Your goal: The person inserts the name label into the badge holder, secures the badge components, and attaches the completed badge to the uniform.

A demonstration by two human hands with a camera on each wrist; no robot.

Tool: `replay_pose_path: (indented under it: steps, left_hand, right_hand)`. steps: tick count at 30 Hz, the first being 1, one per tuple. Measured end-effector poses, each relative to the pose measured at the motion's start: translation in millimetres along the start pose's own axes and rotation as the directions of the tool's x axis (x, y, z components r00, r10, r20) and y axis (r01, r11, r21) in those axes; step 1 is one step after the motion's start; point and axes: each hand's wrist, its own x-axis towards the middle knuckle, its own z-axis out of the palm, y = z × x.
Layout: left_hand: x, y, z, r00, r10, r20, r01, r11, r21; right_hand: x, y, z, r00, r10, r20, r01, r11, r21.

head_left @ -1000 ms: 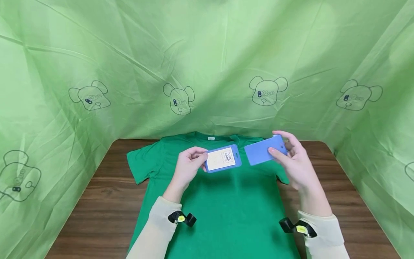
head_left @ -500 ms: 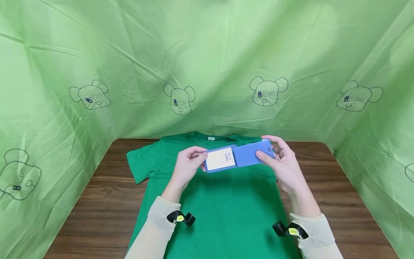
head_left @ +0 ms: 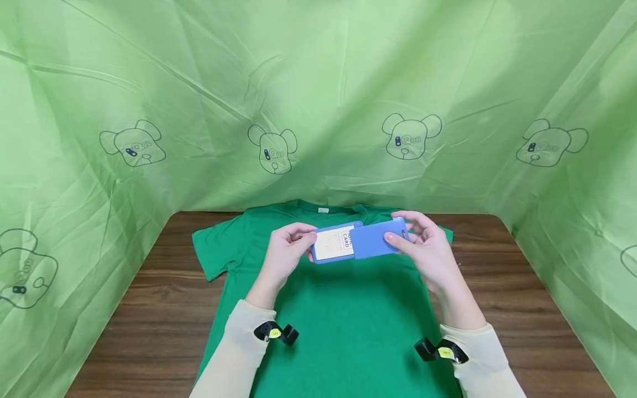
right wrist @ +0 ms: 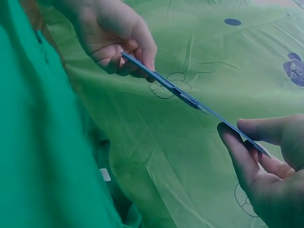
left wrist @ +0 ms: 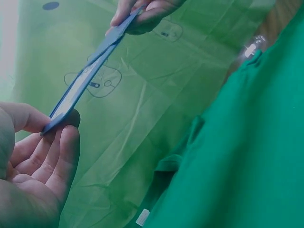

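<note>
My left hand (head_left: 287, 250) pinches the left end of a blue card holder (head_left: 334, 260), between thumb and fingers. On the holder's face is a pale insert (head_left: 328, 244) printed "ID/IC CARD", its right edge partly covered. A plain blue cover (head_left: 373, 239) with a slot at its far end is held by my right hand (head_left: 423, 243), thumb on top and fingers behind. The cover's left part overlaps the holder's right part. In the left wrist view both pieces show nearly edge-on, with the cover (left wrist: 111, 40) lying along the holder. Both pieces are above the shirt.
A green T-shirt (head_left: 338, 326) lies spread on the dark wood table (head_left: 144, 320), collar toward the back. Green fabric (head_left: 318, 83) with bear-head drawings hangs around the back and sides.
My right hand has moved left with the blue cover. The cover was apart from the holder and now overlaps its right end and part of the insert. My left hand has stayed almost still.
</note>
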Motion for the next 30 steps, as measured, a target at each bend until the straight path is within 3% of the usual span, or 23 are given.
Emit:
replay_pose_path:
  steps: [13, 30]
  left_hand:
    - [0.9, 5.0, -4.6, 1.0, 0.002, 0.028, -0.002, 1.0, 0.02]
    - [0.7, 7.2, -6.8, 0.999, -0.013, 0.037, 0.012, 1.0, 0.004]
  right_hand:
    - [2.1, -1.1, -0.5, 0.999, 0.002, -0.049, -0.004, 1.0, -0.031]
    - [1.8, 3.2, 10.8, 0.999, 0.021, -0.026, -0.022, 0.999, -0.043]
